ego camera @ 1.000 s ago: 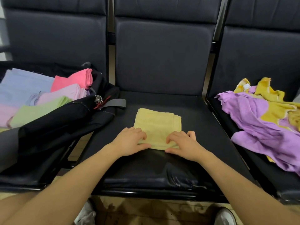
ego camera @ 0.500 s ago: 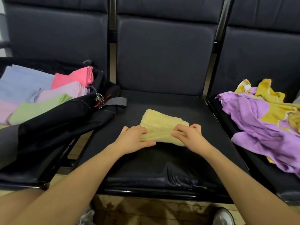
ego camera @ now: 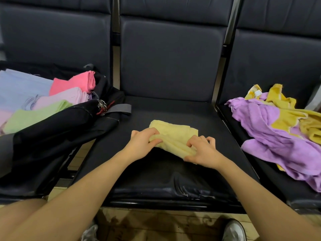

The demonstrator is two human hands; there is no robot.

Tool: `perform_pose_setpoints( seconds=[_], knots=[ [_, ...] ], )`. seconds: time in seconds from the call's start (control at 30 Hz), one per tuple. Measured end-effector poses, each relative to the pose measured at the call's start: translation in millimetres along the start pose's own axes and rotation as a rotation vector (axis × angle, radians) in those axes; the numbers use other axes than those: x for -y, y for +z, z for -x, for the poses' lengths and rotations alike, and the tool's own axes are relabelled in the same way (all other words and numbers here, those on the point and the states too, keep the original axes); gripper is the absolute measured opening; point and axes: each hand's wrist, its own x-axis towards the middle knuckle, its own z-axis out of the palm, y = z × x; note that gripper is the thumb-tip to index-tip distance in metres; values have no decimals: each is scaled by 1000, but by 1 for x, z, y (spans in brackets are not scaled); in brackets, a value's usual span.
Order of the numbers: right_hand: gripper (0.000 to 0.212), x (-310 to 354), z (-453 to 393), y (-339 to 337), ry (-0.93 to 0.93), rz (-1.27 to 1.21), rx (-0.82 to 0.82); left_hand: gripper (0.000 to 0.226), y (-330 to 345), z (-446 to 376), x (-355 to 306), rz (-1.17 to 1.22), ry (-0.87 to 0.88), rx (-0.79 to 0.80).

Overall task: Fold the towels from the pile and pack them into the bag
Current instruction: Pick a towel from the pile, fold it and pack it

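Both hands on the small yellow towel (ego camera: 173, 136), near the front of the middle seat (ego camera: 173, 180). Left hand (ego camera: 144, 143) pinching the towel's left end, thumb under, fingers curled over the top. Right hand (ego camera: 201, 152) pinching the right end the same way. A grip at each end, likely to keep the folds from falling open when lifted. Just past the grip, more of the towel, folded thick, its far part resting on the seat. Left of the grip, the open black bag (ego camera: 60, 129), with folded towels (ego camera: 43, 101) in green, pink and blue already inside. Right of the grip, on the next seat, the pile (ego camera: 281, 136) of purple and yellow towels, not yet folded.
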Motion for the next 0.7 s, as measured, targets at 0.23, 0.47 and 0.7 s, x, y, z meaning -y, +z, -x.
perform_pose_setpoints(
  seconds=[0.23, 0.47, 0.7],
  knots=[
    [12, -7, 3, -7, 127, -687, -268, 16, -1, -2, -13, -20, 22, -53],
    [20, -6, -19, 16, 315, -603, -493, 33, 15, -24, -20, 40, -174, -281],
    [37, -9, -47, 22, 456, -152, -440, 29, 30, -56, -2, -89, -214, -366]
  ],
)
